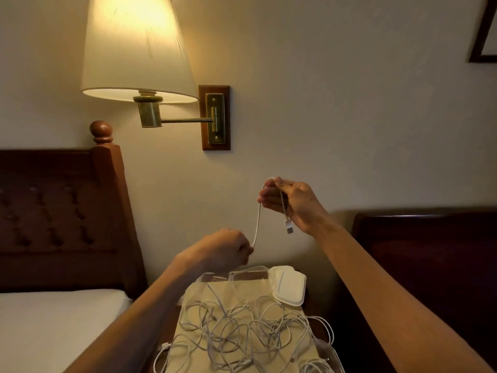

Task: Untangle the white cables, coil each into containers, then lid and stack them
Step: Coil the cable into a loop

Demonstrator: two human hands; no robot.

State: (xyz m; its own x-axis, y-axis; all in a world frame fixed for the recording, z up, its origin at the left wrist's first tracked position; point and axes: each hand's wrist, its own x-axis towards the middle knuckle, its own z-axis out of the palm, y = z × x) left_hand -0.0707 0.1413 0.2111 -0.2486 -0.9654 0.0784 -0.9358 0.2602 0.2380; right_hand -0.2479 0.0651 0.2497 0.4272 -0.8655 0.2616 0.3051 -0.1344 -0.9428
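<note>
**Above the nightstand: untangling at an early stage, no cable yet stowed**

Above the nightstand [309,305], both hands are raised and work one white cable [257,224]. Right hand [289,203] pinches it near the top, fingers curled round the strand; a short end with a plug [288,226] hangs below the palm. Left hand [228,247] is closed in a fist on the same strand lower down. Between the two hands the strand runs nearly taut.

Progress, as judged: one cable is being drawn clear. The tangle [242,329] lies on a pale sheet [196,294] on the nightstand, many loops crossing, several plugs visible at the near edge. Whether the held cable is fully free of the heap cannot be told.

Containers [250,273], clear plastic, sit at the far edge of the sheet and show no coiled cable inside. White lids [289,286] lie stacked just beside them, not fitted. Coiling, lidding and stacking all remain.

Condition of the cables: thin, white, limp, loosely looped rather than knotted tight
</note>
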